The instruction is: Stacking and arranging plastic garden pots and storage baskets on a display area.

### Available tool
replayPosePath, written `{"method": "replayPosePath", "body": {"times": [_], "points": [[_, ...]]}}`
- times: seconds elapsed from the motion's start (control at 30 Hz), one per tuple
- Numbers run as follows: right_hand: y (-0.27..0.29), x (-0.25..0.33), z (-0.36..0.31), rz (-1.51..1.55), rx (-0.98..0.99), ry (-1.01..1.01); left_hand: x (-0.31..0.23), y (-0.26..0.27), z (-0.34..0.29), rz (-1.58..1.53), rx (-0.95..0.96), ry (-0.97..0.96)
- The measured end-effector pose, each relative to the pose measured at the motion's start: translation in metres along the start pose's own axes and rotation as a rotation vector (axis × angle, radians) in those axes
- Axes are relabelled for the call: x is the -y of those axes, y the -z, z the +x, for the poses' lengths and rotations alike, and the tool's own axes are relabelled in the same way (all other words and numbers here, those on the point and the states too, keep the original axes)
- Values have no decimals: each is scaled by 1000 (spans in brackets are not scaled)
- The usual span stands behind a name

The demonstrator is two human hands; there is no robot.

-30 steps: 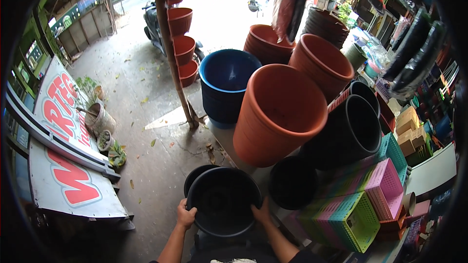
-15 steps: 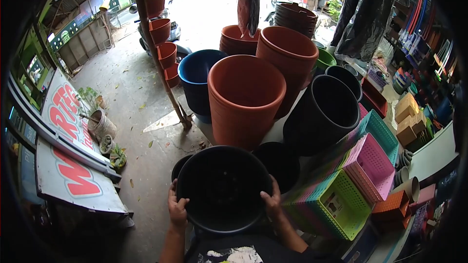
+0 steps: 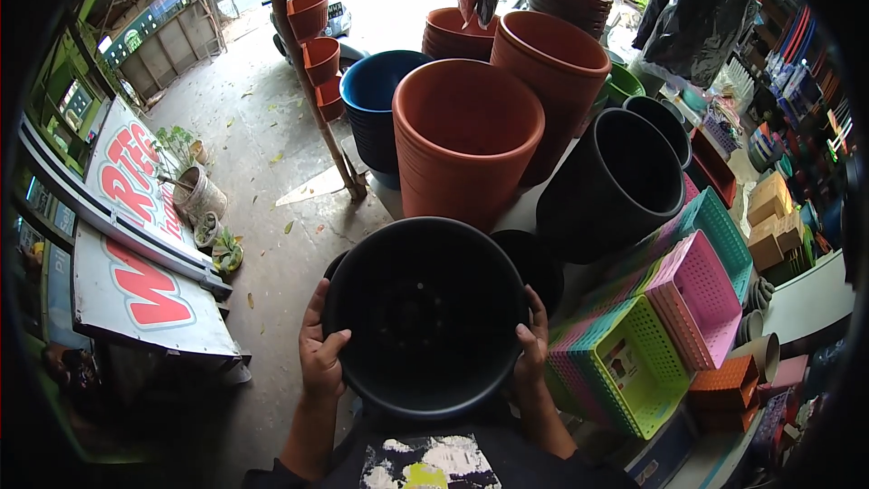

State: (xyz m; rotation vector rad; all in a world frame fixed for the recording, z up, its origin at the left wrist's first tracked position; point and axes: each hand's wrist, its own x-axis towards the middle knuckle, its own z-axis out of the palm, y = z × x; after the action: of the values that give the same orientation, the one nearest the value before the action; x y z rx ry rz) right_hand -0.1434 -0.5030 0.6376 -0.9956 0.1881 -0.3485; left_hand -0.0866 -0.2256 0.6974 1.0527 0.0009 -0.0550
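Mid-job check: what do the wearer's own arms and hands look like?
The left hand and right hand are ungloved, with no watch or bracelet visible. The forearms are bare up to dark cloth sleeves. The dark cloth shirt has a patchy white and yellow-green print in front.

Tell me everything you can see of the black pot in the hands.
The black pot is round and wide-mouthed, with a smooth rim and a faint sheen, apparently plastic. Its mouth faces the camera; small light spots, perhaps drain holes, show on the dark bottom, and nothing else is visible inside. The left hand grips its left side and the right hand its right, thumbs at the rim. It is before the torso; its underside is hidden.
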Motion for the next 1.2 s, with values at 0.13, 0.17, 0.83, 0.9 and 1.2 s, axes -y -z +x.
{"method": "replayPosePath", "body": {"times": [0.13, 0.17, 0.83, 0.9, 1.2], "points": [[4, -12, 4, 6, 21, -55, -8, -8, -3, 18, 8, -25], [7, -18, 5, -15, 21, -67, -10, -9, -4, 23, 3, -22], [9, -71, -10, -116, 30, -323, -24, -17, -2, 83, -160, 37], [15, -80, -9, -115, 29, -332, -24, -19, -2, 84, -158, 37], [4, -66, -3, -186, -9, -296, -22, -11, 7, 89, -166, 57]]}}
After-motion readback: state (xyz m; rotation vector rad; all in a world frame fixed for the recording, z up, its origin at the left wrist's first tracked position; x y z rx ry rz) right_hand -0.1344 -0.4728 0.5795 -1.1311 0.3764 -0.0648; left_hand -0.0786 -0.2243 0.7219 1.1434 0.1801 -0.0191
